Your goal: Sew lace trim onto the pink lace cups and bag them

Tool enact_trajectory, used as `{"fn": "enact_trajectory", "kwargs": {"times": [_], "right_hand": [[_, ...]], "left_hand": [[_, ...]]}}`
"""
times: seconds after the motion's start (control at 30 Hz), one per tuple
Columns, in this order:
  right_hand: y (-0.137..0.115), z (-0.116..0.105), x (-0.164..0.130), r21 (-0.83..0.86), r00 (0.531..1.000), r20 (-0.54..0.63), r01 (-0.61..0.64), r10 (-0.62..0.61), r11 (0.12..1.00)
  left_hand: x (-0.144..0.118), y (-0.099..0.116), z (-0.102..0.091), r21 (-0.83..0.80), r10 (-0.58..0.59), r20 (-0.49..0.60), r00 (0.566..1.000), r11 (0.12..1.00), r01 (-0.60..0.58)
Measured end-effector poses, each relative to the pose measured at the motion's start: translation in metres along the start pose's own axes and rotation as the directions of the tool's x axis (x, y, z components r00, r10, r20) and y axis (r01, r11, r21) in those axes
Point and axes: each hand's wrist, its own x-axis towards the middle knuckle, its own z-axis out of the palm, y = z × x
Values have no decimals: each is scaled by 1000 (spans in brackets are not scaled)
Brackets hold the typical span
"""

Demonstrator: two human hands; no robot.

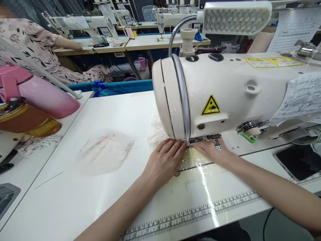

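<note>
Under the head of a white sewing machine (220, 87), both of my hands are close to the needle area. My left hand (165, 157) lies palm down with its fingers stretched out, the tips by the presser foot (188, 142). Sheer pale fabric (157, 132) spreads behind those fingertips, partly hidden by the machine head. My right hand (213, 149) reaches in from the other side, a digit pointing at the presser foot. Most of its fingers are hidden behind the metal attachment (217, 142), so its grip does not show. A separate sheer fabric piece (104, 154) lies flat to the left.
A pink bottle (47, 92) and an amber container (32, 120) stand at the left. A phone (299, 160) lies at the right. A printed ruler (190, 216) runs along the front edge. Another person (32, 50) sits by a further sewing machine (82, 26).
</note>
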Motion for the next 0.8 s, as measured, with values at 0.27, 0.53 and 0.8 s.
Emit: {"fn": "enact_trajectory", "kwargs": {"times": [0.27,0.53,0.8], "right_hand": [[-3,-3,-9,-218,968,0,246,-252,944],[2,14,-15,-157,983,-43,169,-178,973],[-2,7,-16,-123,995,81,60,-50,991]], "left_hand": [[-2,4,-3,63,62,-11,998,996,-61],[2,3,-2,-7,-44,18,999,999,44],[2,2,-5,-28,-76,72,994,997,78]]}}
